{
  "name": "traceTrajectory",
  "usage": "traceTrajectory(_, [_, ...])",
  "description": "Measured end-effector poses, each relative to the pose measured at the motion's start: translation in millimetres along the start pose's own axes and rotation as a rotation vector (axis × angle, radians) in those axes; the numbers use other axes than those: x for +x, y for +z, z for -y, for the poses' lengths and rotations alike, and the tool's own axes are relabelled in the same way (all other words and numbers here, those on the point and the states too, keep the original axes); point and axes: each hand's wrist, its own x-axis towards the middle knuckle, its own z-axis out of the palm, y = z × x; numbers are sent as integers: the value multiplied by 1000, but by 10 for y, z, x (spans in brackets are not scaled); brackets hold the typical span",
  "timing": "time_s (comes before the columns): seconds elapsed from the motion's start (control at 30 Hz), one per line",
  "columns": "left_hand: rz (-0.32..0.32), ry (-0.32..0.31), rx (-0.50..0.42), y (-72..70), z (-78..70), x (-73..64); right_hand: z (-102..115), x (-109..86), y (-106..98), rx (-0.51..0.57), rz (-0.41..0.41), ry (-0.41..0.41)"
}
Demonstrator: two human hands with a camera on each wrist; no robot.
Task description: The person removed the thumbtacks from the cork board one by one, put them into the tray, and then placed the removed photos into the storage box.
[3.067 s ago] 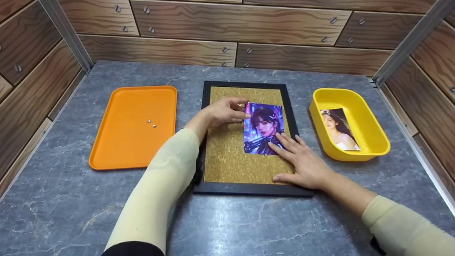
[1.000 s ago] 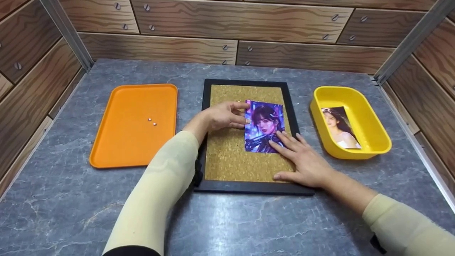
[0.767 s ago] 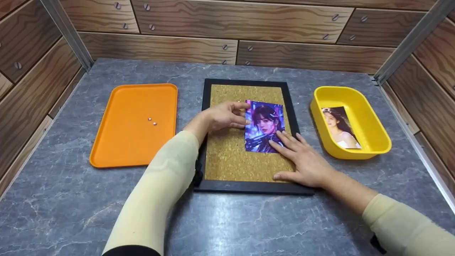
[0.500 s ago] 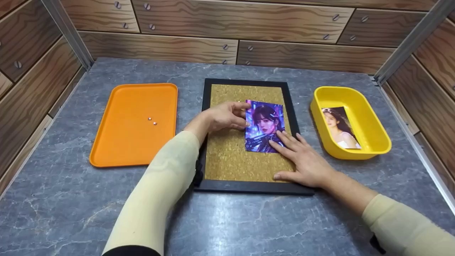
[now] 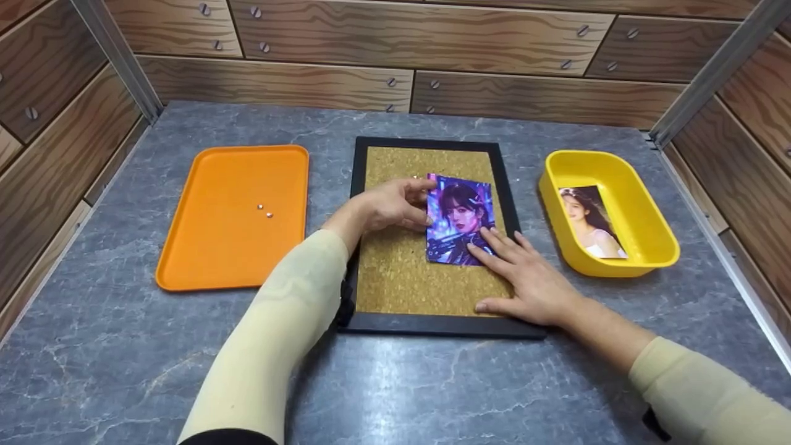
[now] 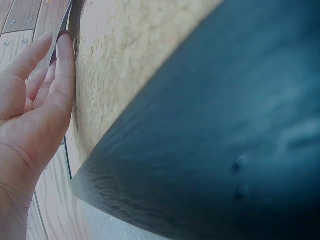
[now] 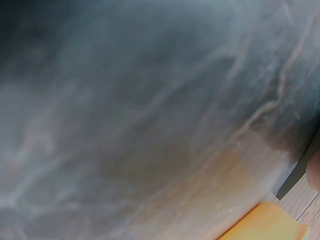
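A purple-blue portrait photo [image 5: 462, 216] lies on the right part of a cork board [image 5: 395, 278] with a black frame. My left hand [image 5: 392, 203] is at the photo's left edge, its index fingertip at the upper left corner and its thumb lower down. In the left wrist view, the left hand [image 6: 42, 97] has long, loosely bent fingers beside the photo's thin edge [image 6: 64, 20], thumb apart from the index finger. My right hand [image 5: 534, 284] lies spread, fingertips resting on the photo's lower right corner and the thumb on the cork.
An orange tray [image 5: 232, 253] with two small shiny pieces [image 5: 264, 211] stands left of the board. To the right is a yellow bin [image 5: 649, 232] holding another portrait photo [image 5: 590, 222]. Wood-patterned walls enclose the grey marbled table [image 5: 432, 395].
Compared with three seconds ago, my left fingers have shifted slightly, with the thumb lower along the photo's left edge. My right hand keeps its place on the photo.
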Motion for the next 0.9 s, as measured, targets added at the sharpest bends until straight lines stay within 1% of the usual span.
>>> traceTrajectory(0.2, [-3, 13, 43, 18, 7, 6, -6, -3, 4, -7, -10, -7])
traceTrajectory(0.43, [-13, 22, 78, 28, 12, 5, -4, 2, 6, -11, -2, -5])
traceTrajectory(0.77, [-23, 38, 161, 26, 5, -12, -1, -5, 7, -10, -3, -4])
traceTrajectory(0.9, [-27, 43, 175, 30, 6, -14, -1, -6, 6, -9, -9, -6])
